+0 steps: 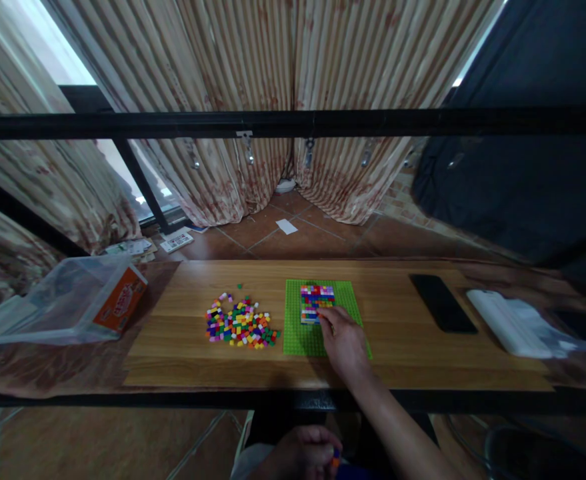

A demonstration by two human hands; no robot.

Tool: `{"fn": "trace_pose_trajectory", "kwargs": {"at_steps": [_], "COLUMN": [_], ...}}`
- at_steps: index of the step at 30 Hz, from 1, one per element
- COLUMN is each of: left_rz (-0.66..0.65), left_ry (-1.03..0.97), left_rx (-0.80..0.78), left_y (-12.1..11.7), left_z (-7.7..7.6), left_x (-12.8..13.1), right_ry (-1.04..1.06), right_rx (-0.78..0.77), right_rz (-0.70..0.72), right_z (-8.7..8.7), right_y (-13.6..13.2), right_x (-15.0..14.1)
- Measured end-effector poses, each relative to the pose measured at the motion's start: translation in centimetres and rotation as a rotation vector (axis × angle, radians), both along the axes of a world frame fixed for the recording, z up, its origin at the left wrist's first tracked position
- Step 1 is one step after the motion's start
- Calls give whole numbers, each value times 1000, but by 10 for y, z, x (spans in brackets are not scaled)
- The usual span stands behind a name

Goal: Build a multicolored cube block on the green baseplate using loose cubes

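Observation:
My right hand (pixel 343 337) reaches over a green studded baseplate (pixel 297 341), its thumb and index finger pinched at the near edge of a block of multicoloured toy bricks (pixel 317 297). Whatever sits between those fingertips is too small to make out. The bricks are set in tight rows on the upper middle of the plate. Low in the view, below the table edge, my left hand (pixel 305 453) is curled closed. Small toy bricks (pixel 336 459), orange and blue, show at its fingertips. A loose pile of small bricks (pixel 243 325) lies left of the plate.
On the left stands a clear plastic box (pixel 67 300) with an orange label. Right of the plate lie a black phone (pixel 443 303) and a white plastic pack (pixel 507 323). A dark rail (pixel 273 125) crosses beyond the wooden tabletop (pixel 173 363).

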State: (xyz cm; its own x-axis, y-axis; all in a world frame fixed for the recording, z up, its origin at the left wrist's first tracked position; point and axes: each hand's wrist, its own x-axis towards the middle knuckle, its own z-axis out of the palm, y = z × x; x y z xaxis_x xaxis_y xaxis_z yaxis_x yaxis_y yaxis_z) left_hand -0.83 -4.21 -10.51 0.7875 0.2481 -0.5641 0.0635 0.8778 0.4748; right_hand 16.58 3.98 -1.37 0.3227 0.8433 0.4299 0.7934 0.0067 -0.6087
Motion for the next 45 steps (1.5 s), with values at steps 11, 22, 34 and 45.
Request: {"fn": "trace_pose_trajectory", "kwargs": {"at_steps": [11, 22, 34, 45], "left_rz": [9, -9, 7, 5], "left_ry": [-31, -10, -32, -18], "left_rx": [-67, -69, -84, -74], "left_y": [0, -1, 1, 1], "left_z": [1, -6, 5, 9], "left_x": [2, 3, 3, 3], "right_ry": [-67, 22, -8, -109], "right_rx": [-6, 4, 80, 55], "right_rz": [-59, -66, -10, 7], "right_z": [-9, -11, -12, -22], "right_y": [-3, 3, -12, -11], "right_x": [-2, -1, 4, 3]}}
